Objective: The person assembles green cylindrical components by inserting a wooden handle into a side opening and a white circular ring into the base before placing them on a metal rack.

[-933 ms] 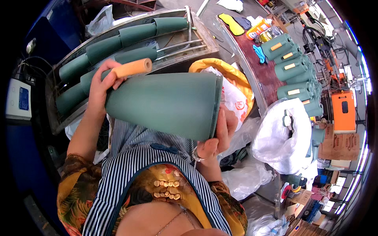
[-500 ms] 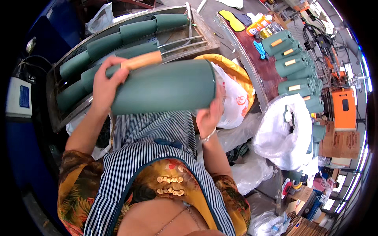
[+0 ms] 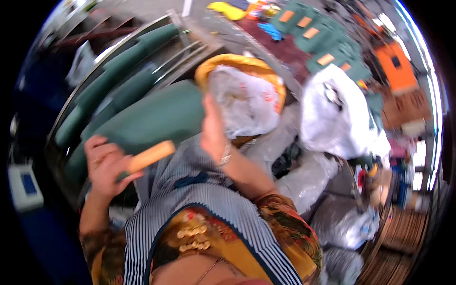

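"Green tube [image 3: 154, 114]: where recorded?"

"Slantwise in front of you, between your two hands, overlapping the near long edge of the tray [image 3: 190, 63] in this view. Its right end is just beside the yellow-rimmed bag [image 3: 237, 60]."

"Condition of the grip on the left?"

"Your left hand [image 3: 105, 166] is at the tube's lower left end. Its fingers are bent, partly closed, thumb and forefinger about the tan rod [image 3: 152, 156], which juts out to the right. Owing to blur, I cannot tell you whether they also touch the tube."

"And on the right?"

"Your right hand [image 3: 213, 128] is raised at the tube's right end, fingers extended, wrapped round nothing. Contact with the tube cannot be confirmed."

"Surroundings?"

"Below the tube, your striped apron [image 3: 192, 156]. Inside the tray, other green tubes [image 3: 118, 57] in rows along its long edges. On the dark-red table [image 3: 286, 53], a blue cloth [image 3: 270, 32] near the left edge; tan-patched tubes [image 3: 318, 45] are grouped toward the opposite edge."
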`<state>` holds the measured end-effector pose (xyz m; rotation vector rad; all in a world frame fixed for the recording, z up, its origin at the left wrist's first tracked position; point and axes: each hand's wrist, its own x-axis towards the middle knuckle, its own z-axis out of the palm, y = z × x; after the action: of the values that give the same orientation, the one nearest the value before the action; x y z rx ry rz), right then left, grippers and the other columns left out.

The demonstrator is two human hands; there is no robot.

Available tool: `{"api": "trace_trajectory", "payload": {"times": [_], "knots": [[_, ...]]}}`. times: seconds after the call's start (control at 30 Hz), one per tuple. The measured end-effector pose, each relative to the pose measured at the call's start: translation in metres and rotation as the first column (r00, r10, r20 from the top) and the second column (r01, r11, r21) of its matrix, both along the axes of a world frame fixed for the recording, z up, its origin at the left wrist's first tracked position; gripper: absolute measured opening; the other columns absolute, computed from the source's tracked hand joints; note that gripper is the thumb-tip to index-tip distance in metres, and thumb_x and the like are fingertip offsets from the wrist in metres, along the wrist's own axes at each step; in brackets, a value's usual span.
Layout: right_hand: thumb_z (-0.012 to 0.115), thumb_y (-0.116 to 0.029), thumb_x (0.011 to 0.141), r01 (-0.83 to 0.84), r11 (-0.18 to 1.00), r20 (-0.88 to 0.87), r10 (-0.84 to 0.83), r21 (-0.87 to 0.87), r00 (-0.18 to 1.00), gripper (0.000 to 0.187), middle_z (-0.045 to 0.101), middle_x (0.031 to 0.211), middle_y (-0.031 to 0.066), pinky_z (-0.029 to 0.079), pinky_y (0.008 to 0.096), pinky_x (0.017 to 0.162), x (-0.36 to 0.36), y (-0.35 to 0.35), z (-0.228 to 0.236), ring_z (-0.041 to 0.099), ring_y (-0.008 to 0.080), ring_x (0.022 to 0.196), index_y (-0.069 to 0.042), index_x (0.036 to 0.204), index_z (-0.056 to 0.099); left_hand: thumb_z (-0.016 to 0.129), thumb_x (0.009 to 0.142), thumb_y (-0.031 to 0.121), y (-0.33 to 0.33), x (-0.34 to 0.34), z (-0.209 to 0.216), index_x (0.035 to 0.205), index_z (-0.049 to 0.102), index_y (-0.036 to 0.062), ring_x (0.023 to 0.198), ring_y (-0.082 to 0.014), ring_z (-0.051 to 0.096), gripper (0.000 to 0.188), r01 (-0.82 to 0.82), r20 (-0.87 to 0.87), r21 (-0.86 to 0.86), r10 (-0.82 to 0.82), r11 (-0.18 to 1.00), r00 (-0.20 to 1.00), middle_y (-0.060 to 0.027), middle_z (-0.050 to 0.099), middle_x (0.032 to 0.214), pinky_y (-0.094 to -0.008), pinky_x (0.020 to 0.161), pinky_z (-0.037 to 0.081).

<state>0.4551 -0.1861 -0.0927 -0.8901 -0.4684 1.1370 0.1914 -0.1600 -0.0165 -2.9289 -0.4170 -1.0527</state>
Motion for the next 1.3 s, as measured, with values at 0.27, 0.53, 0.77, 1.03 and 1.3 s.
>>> {"api": "trace_trajectory", "payload": {"times": [0.27, 0.53, 0.77, 1.03, 1.3], "knots": [[0.038, -0.032, 0.1, -0.161, 0.82, 0.803, -0.465, 0.549, 0.372, 0.045, 0.05, 0.087, 0.0121, 0.042, 0.0356, 0.072, -0.008, -0.032, 0.047, 0.051, 0.0268, 0.078, -0.003, 0.128, 0.057, 0.046, 0.102, 0.024, 0.015, -0.024, -0.058, 0.1, 0.053, 0.0035, 0.07, -0.0062, 0.043, 0.022, 0.56, 0.401, -0.829, 0.712, 0.013, 0.577, -0.0031, 0.051, 0.078, -0.0246, 0.064, 0.038], [0.044, -0.038, 0.096, -0.273, 0.847, 0.873, -0.368, 0.457, 0.32, 0.055, 0.049, 0.097, 0.0158, 0.04, 0.0416, 0.082, 0.029, -0.043, 0.0, 0.049, 0.0324, 0.089, 0.001, 0.135, 0.049, 0.05, 0.099, 0.024, 0.054, -0.015, -0.093, 0.1, 0.054, 0.0017, 0.076, -0.013, 0.051, 0.023, 0.556, 0.148, -0.653, 0.633, -0.514, 0.76, -0.0063, 0.054, 0.084, -0.0295, 0.069, 0.046], [0.04, -0.04, 0.096, -0.421, 0.587, 0.718, -0.622, 0.692, 0.313, 0.052, 0.048, 0.086, 0.011, 0.041, 0.0424, 0.073, 0.016, -0.043, 0.04, 0.046, 0.0297, 0.077, -0.001, 0.126, 0.056, 0.053, 0.097, 0.022, 0.047, 0.01, -0.098, 0.101, 0.055, 0.002, 0.085, -0.0177, 0.054, 0.021, 0.485, 0.069, -0.674, 0.606, -0.558, 0.793, -0.0074, 0.056, 0.089, -0.0328, 0.077, 0.048], [0.049, -0.035, 0.098, -0.475, 0.878, -0.385, 0.422, -0.051, 0.821, 0.037, 0.069, 0.098, 0.011, 0.053, 0.0401, 0.081, 0.039, 0.057, -0.063, 0.066, 0.0235, 0.086, -0.001, 0.1, 0.065, 0.066, 0.084, 0.023, 0.021, 0.005, -0.063, 0.105, 0.059, 0.0043, 0.087, -0.0246, 0.056, 0.029, -0.377, 0.002, -0.224, 0.388, 0.899, 0.922, -0.008, 0.057, 0.091, -0.0435, 0.084, 0.046], [0.051, -0.019, 0.092, 0.132, 0.927, 0.924, -0.367, 0.352, 0.111, 0.023, 0.061, 0.099, 0.0128, 0.043, 0.0367, 0.088, 0.209, 0.037, -0.1, 0.056, 0.0293, 0.093, -0.003, 0.107, 0.058, 0.075, 0.073, 0.039, 0.025, 0.003, -0.022, 0.094, 0.057, 0.0004, 0.086, -0.0302, 0.05, 0.047, -0.145, -0.043, -0.495, 0.142, 0.857, 0.989, -0.0138, 0.052, 0.091, -0.0408, 0.084, 0.04]]}}
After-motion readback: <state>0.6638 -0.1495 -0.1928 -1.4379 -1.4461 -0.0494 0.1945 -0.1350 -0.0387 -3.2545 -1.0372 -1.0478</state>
